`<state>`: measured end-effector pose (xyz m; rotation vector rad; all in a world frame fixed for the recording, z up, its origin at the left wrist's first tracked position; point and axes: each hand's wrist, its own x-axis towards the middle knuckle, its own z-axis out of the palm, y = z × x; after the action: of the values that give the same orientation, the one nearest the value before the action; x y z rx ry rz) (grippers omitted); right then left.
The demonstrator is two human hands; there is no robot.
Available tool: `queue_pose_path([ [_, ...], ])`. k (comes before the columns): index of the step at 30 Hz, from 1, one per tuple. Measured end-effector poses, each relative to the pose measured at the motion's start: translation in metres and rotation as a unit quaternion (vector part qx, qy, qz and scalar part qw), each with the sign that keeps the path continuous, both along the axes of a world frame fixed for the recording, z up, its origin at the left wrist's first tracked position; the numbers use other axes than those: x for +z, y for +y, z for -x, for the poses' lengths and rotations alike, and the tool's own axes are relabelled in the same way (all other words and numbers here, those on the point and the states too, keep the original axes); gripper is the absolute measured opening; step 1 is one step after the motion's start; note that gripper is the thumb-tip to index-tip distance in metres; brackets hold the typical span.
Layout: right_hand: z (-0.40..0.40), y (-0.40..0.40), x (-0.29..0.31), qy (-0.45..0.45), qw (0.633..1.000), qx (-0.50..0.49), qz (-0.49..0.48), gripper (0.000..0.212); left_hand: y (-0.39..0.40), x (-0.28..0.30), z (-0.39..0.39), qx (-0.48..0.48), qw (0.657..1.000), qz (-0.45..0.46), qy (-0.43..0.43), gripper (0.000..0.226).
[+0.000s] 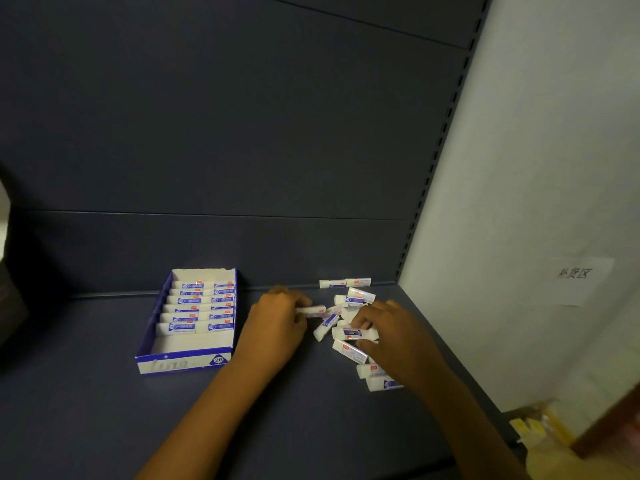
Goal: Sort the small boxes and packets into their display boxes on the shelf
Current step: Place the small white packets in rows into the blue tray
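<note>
Both hands work in a loose pile of small white-and-blue packets (349,327) on the dark blue-grey metal shelf (104,410).

The left hand (278,318) pinches one white packet (311,310) at its fingertips; the right hand (388,336) curls round another packet (355,333) in the pile. Well to the left, the blue-and-white cardboard display box (187,363) stands partly filled with neat rows, its near end bare.
</note>
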<state>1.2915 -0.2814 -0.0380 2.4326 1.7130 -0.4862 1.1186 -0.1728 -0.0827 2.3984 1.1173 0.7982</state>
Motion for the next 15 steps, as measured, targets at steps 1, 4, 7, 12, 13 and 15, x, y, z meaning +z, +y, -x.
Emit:
queue_pose_path([
  [1, -0.001, 0.002, -0.002, 0.0, 1.0, -0.001, 0.001, 0.065, 0.0, 0.002, 0.001, 0.007, 0.999, 0.001, -0.032, 0.025],
  [4, -0.005, 0.006, -0.01, 0.004, 1.0, -0.014, 0.015, 0.072, 0.0, 0.007, 0.002, -0.008, 0.994, 0.006, -0.113, 0.023],
  [7, -0.005, 0.007, -0.01, 0.005, 1.0, -0.018, 0.022, 0.072, -0.001, 0.009, 0.003, -0.033, 0.988, 0.034, -0.148, 0.024],
  [12, 0.003, 0.012, 0.011, 0.037, 0.997, -0.021, 0.059, 0.068, 0.001, 0.012, 0.008, -0.04, 0.98, 0.059, -0.187, 0.035],
  [13, 0.004, 0.011, 0.013, 0.046, 0.997, -0.019, 0.059, 0.069, 0.002, 0.013, 0.01, -0.04, 0.979, 0.059, -0.192, 0.035],
  [15, 0.007, 0.011, 0.009, 0.067, 0.997, -0.003, 0.026, 0.088, 0.004, 0.015, 0.012, -0.036, 0.976, 0.061, -0.205, 0.034],
])
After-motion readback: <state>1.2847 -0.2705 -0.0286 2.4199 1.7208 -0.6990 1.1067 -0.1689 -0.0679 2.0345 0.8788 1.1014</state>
